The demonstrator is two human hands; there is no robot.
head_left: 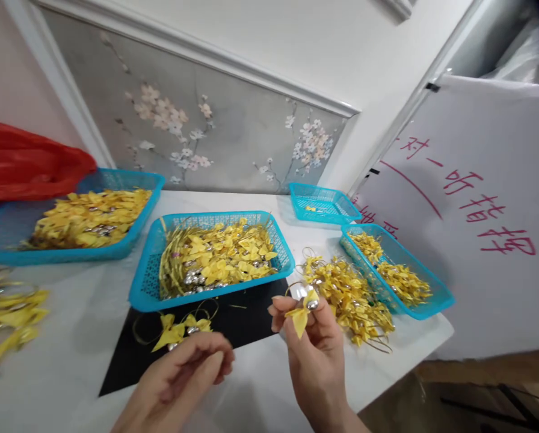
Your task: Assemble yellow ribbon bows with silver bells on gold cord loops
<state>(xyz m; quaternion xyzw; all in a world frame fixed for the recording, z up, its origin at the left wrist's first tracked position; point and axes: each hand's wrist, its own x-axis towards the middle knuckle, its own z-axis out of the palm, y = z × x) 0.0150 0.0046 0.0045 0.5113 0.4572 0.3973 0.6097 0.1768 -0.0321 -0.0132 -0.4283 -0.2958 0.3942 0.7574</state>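
Note:
My right hand (317,355) pinches a yellow ribbon bow with a silver bell (300,316) between thumb and fingers; a thin gold loop rises from it. To the left, my left hand (183,376) is curled, thumb against fingertips, and whatever it may hold is hidden. Just beyond its knuckles, a few bows with bells and gold cords (172,331) lie on a black mat (125,361). Close to the right hand is a loose heap of similar yellow bows (341,294) on the white table (255,385).
A blue basket (136,288) full of bows stands ahead; another (129,248) is at left beside a red bag (30,159). At right are a part-filled basket (432,310) and one with few pieces (323,218). More bows (12,319) lie left. A handwritten sheet (490,150) hangs right.

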